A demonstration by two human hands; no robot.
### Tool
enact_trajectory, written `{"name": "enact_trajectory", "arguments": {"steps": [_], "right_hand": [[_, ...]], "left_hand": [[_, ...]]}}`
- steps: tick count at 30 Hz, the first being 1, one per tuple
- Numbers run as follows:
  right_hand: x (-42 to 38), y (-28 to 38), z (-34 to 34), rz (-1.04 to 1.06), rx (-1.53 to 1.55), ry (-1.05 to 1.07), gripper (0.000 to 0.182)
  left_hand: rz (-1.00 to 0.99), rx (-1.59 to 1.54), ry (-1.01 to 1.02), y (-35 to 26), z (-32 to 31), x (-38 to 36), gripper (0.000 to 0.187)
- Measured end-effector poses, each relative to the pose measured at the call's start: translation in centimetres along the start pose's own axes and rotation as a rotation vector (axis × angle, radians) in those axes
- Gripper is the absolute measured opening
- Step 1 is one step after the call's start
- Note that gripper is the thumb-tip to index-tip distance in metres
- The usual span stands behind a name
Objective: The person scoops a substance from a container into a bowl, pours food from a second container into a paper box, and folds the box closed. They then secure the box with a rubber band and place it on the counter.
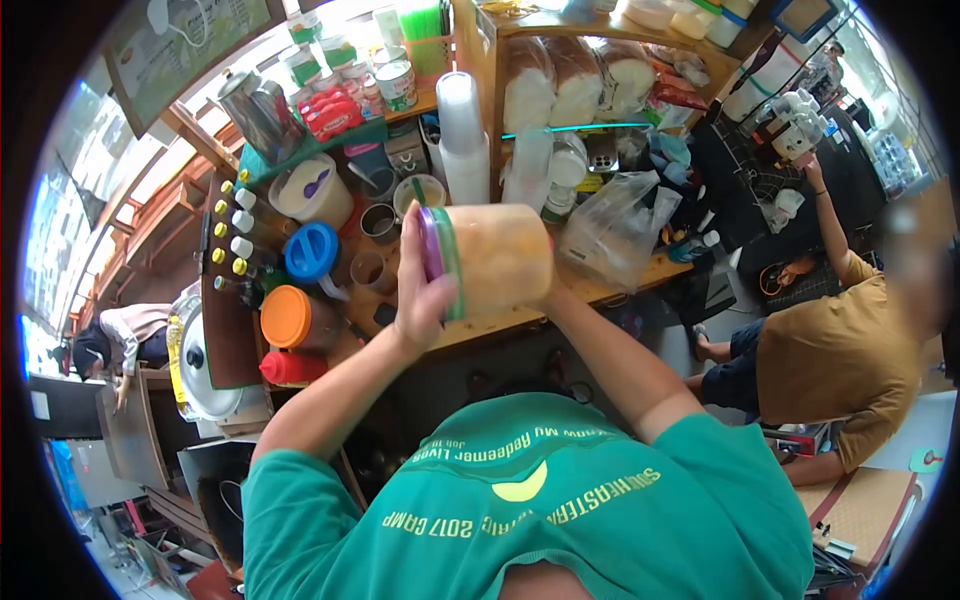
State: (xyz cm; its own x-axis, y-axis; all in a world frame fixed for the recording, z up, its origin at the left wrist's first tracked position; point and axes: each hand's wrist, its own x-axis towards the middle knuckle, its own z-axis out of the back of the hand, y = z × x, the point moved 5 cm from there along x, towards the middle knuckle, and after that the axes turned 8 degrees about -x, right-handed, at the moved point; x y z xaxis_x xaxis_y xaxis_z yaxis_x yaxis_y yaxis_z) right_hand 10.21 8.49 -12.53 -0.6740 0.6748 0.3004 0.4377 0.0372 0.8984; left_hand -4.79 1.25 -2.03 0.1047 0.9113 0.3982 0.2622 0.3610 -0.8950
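A clear plastic jar (503,260) full of something pale yellow-orange lies on its side in the air before me, over the counter edge. Its lid (434,255), purple and green, points left. My left hand (420,300) is closed around the lid end, slightly blurred. Behind the jar's base, my right hand (551,286) grips it, with most of its fingers hidden. Just beyond the jar stand a white tub (420,190) and a stack of clear plastic cups (464,150).
On the wooden counter (590,285) are an orange-lidded jar (290,315), a blue-lidded pitcher (312,250), several bottles (245,222) and a plastic bag (615,230). Bagged bread (575,80) fills a shelf. A person in a brown shirt (830,350) sits at right; another person (130,335) bends at far left.
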Motion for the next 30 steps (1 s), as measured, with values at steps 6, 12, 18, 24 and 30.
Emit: {"name": "enact_trajectory", "arguments": {"steps": [6, 12, 18, 24, 30], "right_hand": [[-0.5, 2.4, -2.4, -0.397, 0.669, -0.394, 0.083], [-1.1, 3.6, -3.4, -0.119, 0.641, -0.227, 0.084], [-0.1, 1.3, -0.4, -0.262, 0.351, -0.158, 0.093], [1.3, 3.0, -1.4, 0.082, 0.587, 0.161, 0.093], [1.5, 5.5, -1.6, 0.195, 0.611, 0.208, 0.09]], "left_hand": [[-0.244, 0.423, 0.149, -1.8, 0.6, -0.1, 0.094], [-0.38, 0.298, 0.167, -2.4, -0.2, -1.0, 0.109], [-0.861, 0.666, 0.436, -3.4, -0.8, -2.1, 0.097], [-1.041, 0.424, 0.36, -0.6, 1.4, -4.0, 0.078], [-0.859, 0.434, 0.292, -2.3, 0.4, -2.9, 0.091]]}}
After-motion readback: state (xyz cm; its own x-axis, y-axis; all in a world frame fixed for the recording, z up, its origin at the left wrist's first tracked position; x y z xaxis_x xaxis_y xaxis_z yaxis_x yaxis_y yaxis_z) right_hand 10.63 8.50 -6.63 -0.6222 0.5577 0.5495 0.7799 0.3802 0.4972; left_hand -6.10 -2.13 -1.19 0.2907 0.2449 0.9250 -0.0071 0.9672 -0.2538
